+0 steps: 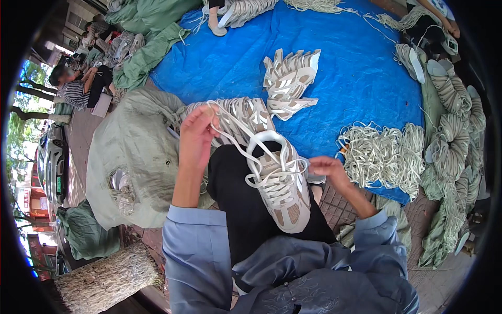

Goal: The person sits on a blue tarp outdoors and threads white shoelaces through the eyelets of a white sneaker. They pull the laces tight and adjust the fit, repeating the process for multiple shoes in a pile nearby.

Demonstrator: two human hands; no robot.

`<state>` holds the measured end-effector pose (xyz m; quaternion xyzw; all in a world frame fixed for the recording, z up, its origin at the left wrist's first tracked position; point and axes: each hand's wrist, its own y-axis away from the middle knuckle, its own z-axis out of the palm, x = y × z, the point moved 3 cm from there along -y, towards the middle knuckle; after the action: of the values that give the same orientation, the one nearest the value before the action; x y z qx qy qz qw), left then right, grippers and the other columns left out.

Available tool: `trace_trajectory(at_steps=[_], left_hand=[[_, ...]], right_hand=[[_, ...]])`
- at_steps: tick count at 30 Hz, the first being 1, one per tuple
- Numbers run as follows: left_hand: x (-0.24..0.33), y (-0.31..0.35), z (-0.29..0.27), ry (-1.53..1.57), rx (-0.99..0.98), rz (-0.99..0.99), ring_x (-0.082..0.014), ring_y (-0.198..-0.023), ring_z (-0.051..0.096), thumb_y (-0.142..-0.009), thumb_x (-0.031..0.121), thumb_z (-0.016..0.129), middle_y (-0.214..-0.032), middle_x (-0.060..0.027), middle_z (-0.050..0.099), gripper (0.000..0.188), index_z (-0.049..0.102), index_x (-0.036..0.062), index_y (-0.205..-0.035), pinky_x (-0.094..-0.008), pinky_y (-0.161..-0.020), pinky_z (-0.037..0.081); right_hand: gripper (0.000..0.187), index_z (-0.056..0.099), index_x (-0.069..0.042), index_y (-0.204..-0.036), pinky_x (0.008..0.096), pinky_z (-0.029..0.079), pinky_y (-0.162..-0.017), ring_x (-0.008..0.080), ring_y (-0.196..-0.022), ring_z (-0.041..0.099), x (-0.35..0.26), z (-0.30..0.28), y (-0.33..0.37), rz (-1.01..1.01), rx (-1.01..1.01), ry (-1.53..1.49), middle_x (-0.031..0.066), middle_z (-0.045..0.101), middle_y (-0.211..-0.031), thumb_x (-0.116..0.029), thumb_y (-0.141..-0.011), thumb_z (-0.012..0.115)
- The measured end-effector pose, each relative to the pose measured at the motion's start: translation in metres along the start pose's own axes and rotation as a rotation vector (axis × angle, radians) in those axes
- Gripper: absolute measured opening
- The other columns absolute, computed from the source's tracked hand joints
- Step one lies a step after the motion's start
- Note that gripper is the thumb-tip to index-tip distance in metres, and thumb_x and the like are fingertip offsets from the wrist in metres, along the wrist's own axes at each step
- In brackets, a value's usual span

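Where the curved frame begins at far left, a parked car (pixel 50 162) stands near trees, and a person in a striped top (pixel 78 93) sits in the upper left. Below them, in the lower left, are a dark green bag (pixel 89 230) and a rough-barked tree trunk (pixel 104 277). A large, pale, wrinkled sack (pixel 138 146) bulges between these and the wearer. Just left of centre, the left hand (pixel 200 128) is raised, thumb and fingers pinching a white lace (pixel 277 191) that runs slackly down to a shoe. Behind that hand, a long row of shoe uppers (pixel 235 116) is packed tightly together. At the centre, the beige and white shoe (pixel 289 215) rests on the wearer's black-trousered lap, its toe toward the bottom of the frame and its opening toward the top; the lace criss-crosses its front. Above it, a fanned group of uppers (pixel 291 78) lies on a blue tarp (pixel 355 68). Beside the shoe, right of centre, the right hand (pixel 329 168) has its fingertips pinched together on another part of the lace. Farther right is a tangled heap of off-white laces (pixel 384 156), and at the right edge are coiled bundles of uppers (pixel 452 138)
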<state>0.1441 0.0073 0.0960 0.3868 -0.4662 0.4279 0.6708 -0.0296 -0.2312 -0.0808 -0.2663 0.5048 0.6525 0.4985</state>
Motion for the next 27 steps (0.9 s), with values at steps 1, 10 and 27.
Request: trace_trajectory(at_steps=[1,10,27], left_hand=[[0.002,-0.004,0.002,0.015,-0.025,0.114,-0.0081,-0.058,0.045,-0.087,0.011,0.053,-0.068,-0.0023,0.052,0.011,0.056,0.0007,-0.090,-0.0217,-0.055,0.039],[0.048,-0.016,-0.025,0.092,-0.080,0.166,-0.0095,-0.062,0.047,-0.088,0.012,0.052,-0.071,-0.0016,0.051,0.015,0.052,0.0011,-0.099,-0.0245,-0.060,0.042],[-0.091,0.012,0.042,-1.088,-0.343,-0.036,-0.0252,-0.082,0.060,-0.081,0.027,0.057,-0.088,-0.0183,0.062,0.034,0.058,-0.0024,-0.097,-0.0312,-0.076,0.044]], right_hand=[[0.035,0.060,0.003,-0.104,0.0275,0.046,-0.072,0.0147,-0.081,0.059,0.015,-0.008,0.011,0.136,0.072,0.005,0.0105,0.064,-0.090,-0.012,-0.073,0.063],[0.038,0.060,0.001,-0.105,0.0223,0.041,-0.063,0.0098,-0.070,0.054,0.063,0.008,0.019,0.136,-0.073,-0.139,0.0032,0.062,-0.085,-0.015,-0.070,0.062],[0.027,0.058,0.004,-0.104,0.0277,0.050,-0.069,0.0161,-0.077,0.062,-0.011,0.069,-0.016,0.081,0.015,-0.656,0.0104,0.063,-0.094,-0.011,-0.082,0.054]])
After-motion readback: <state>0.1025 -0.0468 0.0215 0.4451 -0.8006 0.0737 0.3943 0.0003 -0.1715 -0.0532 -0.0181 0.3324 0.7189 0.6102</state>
